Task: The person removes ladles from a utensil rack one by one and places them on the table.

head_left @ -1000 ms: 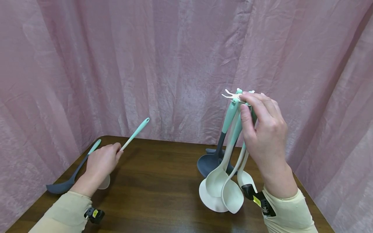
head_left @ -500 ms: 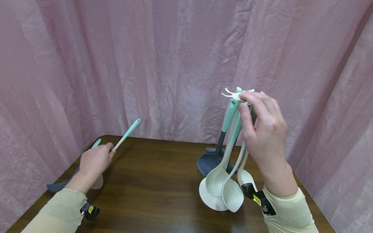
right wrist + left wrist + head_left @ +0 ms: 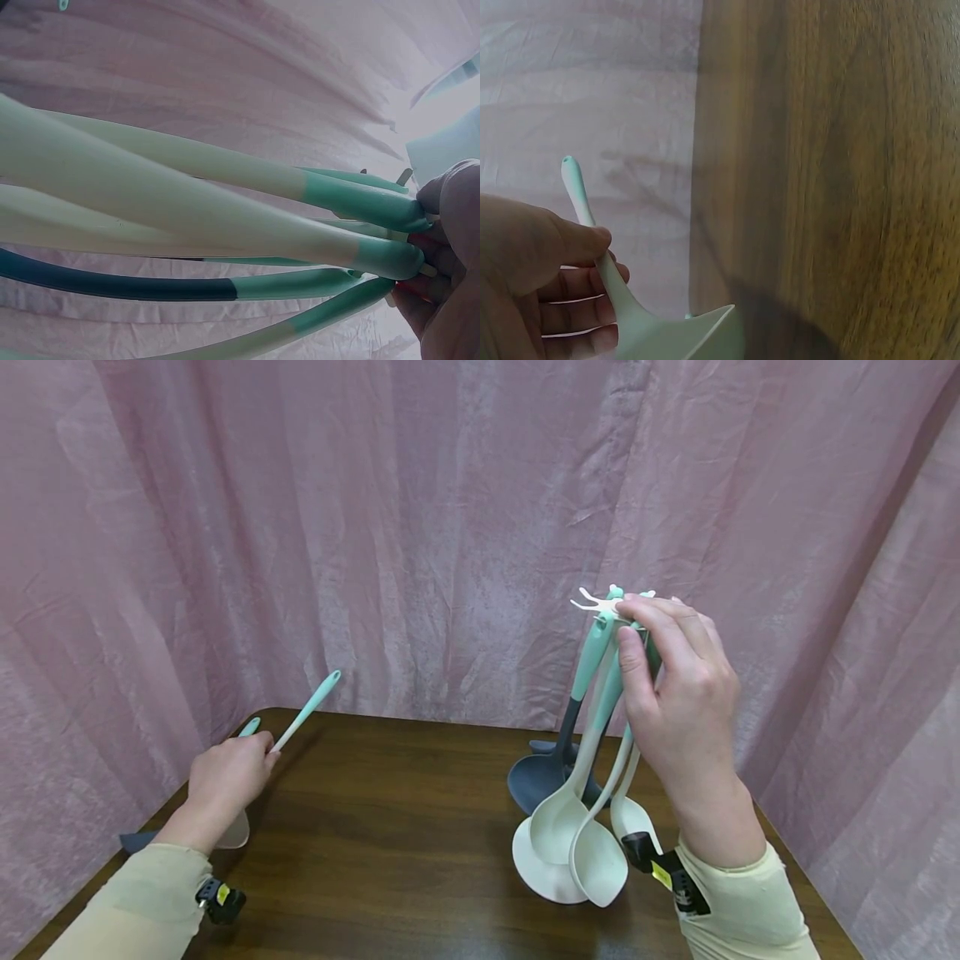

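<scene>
My left hand [image 3: 228, 781] pinches the pale shaft of a white ladle with a mint handle [image 3: 309, 706] at the left of the table. Its bowl [image 3: 682, 337] shows below the fingers in the left wrist view. Partly hidden behind this hand lies a dark grey utensil [image 3: 137, 841] with a mint handle end. On the right, my right hand [image 3: 686, 710] grips the top of a white utensil rack [image 3: 600, 604], its fingers among the handle ends. Several white and dark grey utensils hang there, including a dark ladle [image 3: 536, 783] and a white ladle [image 3: 558, 831].
The rack's round white base [image 3: 543, 881] stands on a brown wooden table [image 3: 390, 843]. Pink curtains [image 3: 465, 527] enclose the back and both sides, close behind the table's far edge.
My left hand has moved left and slightly down with the white ladle, covering more of the dark grey utensil. The right hand and the rack have stayed in place.
</scene>
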`<action>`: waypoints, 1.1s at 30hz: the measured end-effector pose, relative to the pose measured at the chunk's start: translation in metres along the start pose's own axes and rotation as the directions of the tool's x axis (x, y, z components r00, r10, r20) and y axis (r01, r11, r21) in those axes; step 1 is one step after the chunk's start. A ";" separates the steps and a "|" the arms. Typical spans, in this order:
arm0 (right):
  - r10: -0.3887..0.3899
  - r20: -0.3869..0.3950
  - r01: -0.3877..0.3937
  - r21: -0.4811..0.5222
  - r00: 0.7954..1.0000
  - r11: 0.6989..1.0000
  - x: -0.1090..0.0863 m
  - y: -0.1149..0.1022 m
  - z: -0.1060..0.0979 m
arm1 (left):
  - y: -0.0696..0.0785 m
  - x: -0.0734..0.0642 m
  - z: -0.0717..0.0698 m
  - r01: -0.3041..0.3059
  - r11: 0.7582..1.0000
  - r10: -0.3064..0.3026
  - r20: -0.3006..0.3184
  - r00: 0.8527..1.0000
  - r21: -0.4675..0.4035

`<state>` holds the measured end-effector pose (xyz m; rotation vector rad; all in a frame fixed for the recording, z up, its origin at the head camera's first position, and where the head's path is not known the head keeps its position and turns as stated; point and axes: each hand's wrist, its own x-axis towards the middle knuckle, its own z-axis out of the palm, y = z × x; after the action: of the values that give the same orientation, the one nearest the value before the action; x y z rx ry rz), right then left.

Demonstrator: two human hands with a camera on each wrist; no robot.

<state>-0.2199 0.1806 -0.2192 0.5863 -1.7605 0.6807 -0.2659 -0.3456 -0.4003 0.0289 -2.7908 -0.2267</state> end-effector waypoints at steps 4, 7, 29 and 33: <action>-0.006 -0.003 0.006 -0.001 1.000 1.000 0.000 0.000 0.001 | -0.005 0.000 0.000 0.015 1.000 -0.014 0.011 1.000 -0.006; -0.013 -0.002 0.013 -0.007 1.000 1.000 -0.001 0.001 0.000 | -0.008 0.000 -0.001 0.021 1.000 -0.021 0.015 1.000 -0.003; -0.004 0.002 0.004 -0.014 1.000 1.000 -0.002 0.001 0.000 | -0.036 0.007 0.004 0.082 0.997 -0.083 0.133 0.988 0.017; -0.006 0.003 0.006 -0.013 1.000 1.000 -0.001 0.001 0.000 | -0.040 0.009 0.005 0.097 0.995 -0.099 0.158 0.982 0.020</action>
<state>-0.2202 0.1812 -0.2201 0.5837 -1.7642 0.6644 -0.2760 -0.3846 -0.4088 0.1585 -2.9533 -0.2461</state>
